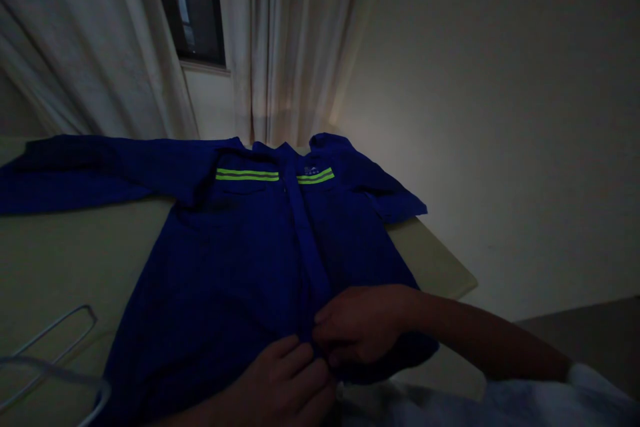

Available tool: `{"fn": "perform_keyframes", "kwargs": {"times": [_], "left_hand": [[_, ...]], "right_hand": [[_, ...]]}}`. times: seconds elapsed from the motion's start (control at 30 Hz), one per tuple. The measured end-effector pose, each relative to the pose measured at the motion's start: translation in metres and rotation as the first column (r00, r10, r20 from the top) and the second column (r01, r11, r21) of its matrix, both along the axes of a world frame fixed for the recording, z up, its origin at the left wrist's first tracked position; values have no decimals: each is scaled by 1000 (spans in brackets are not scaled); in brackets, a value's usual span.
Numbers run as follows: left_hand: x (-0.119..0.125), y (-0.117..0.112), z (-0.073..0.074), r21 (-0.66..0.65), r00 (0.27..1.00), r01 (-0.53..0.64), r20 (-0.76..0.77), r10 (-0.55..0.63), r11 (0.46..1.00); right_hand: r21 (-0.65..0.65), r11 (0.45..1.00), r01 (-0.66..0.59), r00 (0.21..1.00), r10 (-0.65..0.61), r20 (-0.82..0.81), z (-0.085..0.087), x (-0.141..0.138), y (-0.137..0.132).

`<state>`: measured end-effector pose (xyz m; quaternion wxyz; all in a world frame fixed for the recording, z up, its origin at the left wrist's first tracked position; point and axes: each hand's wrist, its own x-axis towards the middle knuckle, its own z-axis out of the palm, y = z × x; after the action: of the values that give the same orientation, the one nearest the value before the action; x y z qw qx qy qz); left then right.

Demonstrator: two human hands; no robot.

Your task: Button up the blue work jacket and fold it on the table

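Observation:
A dark blue work shirt (235, 247) with two bright yellow-green stripes across the chest lies face up on a pale table (65, 260), collar toward the far side. One sleeve stretches out to the left. My left hand (285, 380) and my right hand (357, 323) meet at the shirt's front placket near the lower hem. Both hands have their fingers curled and pinched on the fabric there. What lies between the fingertips is too dark to make out.
A wire clothes hanger (50, 363) lies on the table at the lower left. Pale curtains (295, 40) and a dark window (190, 3) are behind the table. A bare wall is to the right, and the table's right edge (450, 260) drops off beside the shirt.

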<state>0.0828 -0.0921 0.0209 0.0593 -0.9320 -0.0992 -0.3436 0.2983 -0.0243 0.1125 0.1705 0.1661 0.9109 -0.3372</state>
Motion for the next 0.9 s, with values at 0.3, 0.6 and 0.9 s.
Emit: {"fn": "perform_keyframes", "kwargs": {"times": [0.3,0.6,0.9], "left_hand": [[11,1,-10,-91,990,-7,137,20,996],[14,3,-11,-108,981,33,193,-12,994],[4,-1,-1,-105,993,21,115,-9,994]], "right_hand": [[-226,974,-31,999,20,-49,-27,8,-4],[-168,984,-58,997,48,-63,-31,5,-3],[-154,983,-95,993,83,-84,-15,2,6]]}}
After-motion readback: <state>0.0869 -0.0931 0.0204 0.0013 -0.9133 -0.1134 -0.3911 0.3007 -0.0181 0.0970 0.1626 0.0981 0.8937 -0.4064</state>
